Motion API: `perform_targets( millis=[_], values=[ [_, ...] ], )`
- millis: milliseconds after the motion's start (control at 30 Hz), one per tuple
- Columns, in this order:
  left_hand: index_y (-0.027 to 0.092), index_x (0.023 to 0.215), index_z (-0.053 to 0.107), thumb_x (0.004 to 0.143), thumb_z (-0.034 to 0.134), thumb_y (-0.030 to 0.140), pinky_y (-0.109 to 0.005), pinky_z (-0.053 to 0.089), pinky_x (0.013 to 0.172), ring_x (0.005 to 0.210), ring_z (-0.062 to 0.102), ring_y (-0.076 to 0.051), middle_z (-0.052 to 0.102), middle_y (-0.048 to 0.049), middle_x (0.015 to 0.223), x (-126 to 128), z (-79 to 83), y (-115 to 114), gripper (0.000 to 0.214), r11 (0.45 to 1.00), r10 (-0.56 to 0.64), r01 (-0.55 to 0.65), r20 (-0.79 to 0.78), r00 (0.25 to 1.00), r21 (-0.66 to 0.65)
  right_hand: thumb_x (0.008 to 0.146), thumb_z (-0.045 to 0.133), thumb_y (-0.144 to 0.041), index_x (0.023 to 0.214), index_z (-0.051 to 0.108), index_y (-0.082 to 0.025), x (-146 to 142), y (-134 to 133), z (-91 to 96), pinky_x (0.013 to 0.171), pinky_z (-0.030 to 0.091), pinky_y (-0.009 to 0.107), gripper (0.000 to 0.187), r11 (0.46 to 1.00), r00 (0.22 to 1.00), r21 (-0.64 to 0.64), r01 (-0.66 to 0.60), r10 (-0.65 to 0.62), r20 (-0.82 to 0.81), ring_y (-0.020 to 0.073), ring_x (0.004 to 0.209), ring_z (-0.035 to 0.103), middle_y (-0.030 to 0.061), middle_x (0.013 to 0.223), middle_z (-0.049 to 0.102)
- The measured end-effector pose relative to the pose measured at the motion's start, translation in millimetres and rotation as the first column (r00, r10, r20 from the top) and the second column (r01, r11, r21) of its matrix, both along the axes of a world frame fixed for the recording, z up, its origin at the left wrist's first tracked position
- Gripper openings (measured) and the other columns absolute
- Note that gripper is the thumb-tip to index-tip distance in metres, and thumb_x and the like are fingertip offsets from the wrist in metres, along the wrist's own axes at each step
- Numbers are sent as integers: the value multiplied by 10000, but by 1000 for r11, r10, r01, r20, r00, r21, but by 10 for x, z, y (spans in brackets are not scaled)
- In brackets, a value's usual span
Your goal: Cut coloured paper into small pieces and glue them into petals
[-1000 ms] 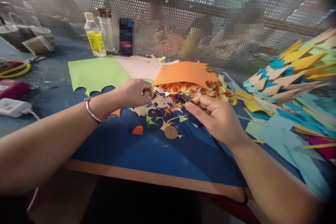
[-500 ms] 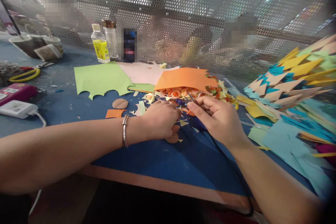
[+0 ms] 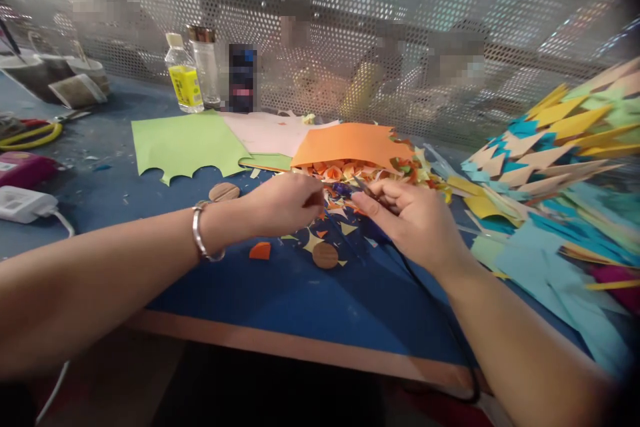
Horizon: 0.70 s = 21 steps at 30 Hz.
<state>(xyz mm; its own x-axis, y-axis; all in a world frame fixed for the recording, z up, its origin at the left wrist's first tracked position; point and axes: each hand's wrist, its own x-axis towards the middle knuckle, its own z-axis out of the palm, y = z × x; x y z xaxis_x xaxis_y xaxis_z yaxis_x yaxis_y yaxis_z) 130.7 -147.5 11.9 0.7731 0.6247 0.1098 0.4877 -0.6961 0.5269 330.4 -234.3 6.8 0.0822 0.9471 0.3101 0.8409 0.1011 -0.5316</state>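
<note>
My left hand (image 3: pixel 283 203), a metal bangle on its wrist, hovers over the blue table (image 3: pixel 300 300) with its fingers pinched together; what they hold is hidden. My right hand (image 3: pixel 413 217) grips a thin dark tool (image 3: pixel 363 187) whose tip points at a pile of small folded paper pieces (image 3: pixel 350 172). A black cable (image 3: pixel 440 320) runs back from the tool along my forearm. The two hands' fingertips nearly meet at the pile's front edge. A brown round disc (image 3: pixel 325 255) and an orange scrap (image 3: pixel 260 251) lie just below the hands.
An orange sheet (image 3: pixel 350 143), a pink sheet (image 3: pixel 270 133) and a green sheet (image 3: pixel 185 140) lie behind the pile. Coloured paper offcuts (image 3: pixel 550 173) are heaped at the right. Bottles (image 3: pixel 184 80), yellow-handled scissors (image 3: pixel 30 137) and a white charger (image 3: pixel 25 203) stand left. People sit behind a perforated screen (image 3: pixel 350 27).
My left hand has lifted off the brown disc and moved up towards the paper pile, leaving the disc and an orange scrap uncovered. My right hand has hardly moved.
</note>
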Motion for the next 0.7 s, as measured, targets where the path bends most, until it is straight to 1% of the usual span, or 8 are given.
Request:
perform_targets(
  millis=[67,100,200,300,367,433,600,700],
  values=[
    [167,790,634,809,582,249,-266,352,587,614,514,-129,624,-23,709,-106,63,17,99,984,69,-47,127,990,-170,863,527,-611,734,604,-189,-7,13,2,498,322,254,448,998,997,-62,-5,10,82,122,503,472,-16,563,543],
    [160,784,628,816,598,265,-259,365,596,624,516,-121,618,-17,705,-141,86,20,115,961,97,-38,208,973,-273,864,512,-627,712,594,-191,-13,20,1,494,314,253,469,995,991,-98,-16,29,129,121,496,468,-17,553,535],
    [143,763,612,813,644,257,-234,398,634,668,540,-100,622,-9,718,-162,89,14,129,846,216,49,424,880,-532,866,485,-642,637,543,-197,-37,26,-10,473,273,255,503,976,952,-216,-31,95,291,121,471,456,-15,525,523],
    [128,765,615,782,685,171,-222,420,663,698,577,-89,644,-13,742,-110,26,-1,84,712,331,127,489,807,-691,875,466,-632,663,552,-204,-70,5,-19,466,254,257,485,967,903,-254,37,76,423,135,467,477,0,536,553],
    [123,779,621,768,694,118,-224,431,668,701,596,-88,655,-14,745,-79,-8,-10,73,641,404,137,484,776,-755,883,445,-629,715,583,-210,-93,-15,-17,465,251,259,472,963,870,-252,100,38,492,153,469,502,11,545,574],
    [124,802,637,758,701,92,-230,442,683,708,612,-90,670,-13,751,-65,-18,-18,84,605,462,124,474,749,-786,890,430,-619,752,609,-212,-116,-33,-11,460,239,267,466,955,829,-251,155,12,559,175,472,528,28,548,592],
    [128,789,672,717,740,74,-257,468,757,725,628,-95,684,-2,743,-68,5,-32,113,583,508,136,489,709,-801,922,389,-557,822,656,-207,-178,-74,-15,465,237,290,452,949,747,-243,199,14,665,242,553,621,82,608,658],
    [126,778,674,698,753,71,-259,464,745,713,625,-96,684,-1,739,-70,10,-31,126,575,510,156,501,699,-803,931,388,-506,834,654,-202,-221,-102,-22,467,215,293,415,939,707,-267,215,39,707,264,596,655,99,638,680]
  ],
)
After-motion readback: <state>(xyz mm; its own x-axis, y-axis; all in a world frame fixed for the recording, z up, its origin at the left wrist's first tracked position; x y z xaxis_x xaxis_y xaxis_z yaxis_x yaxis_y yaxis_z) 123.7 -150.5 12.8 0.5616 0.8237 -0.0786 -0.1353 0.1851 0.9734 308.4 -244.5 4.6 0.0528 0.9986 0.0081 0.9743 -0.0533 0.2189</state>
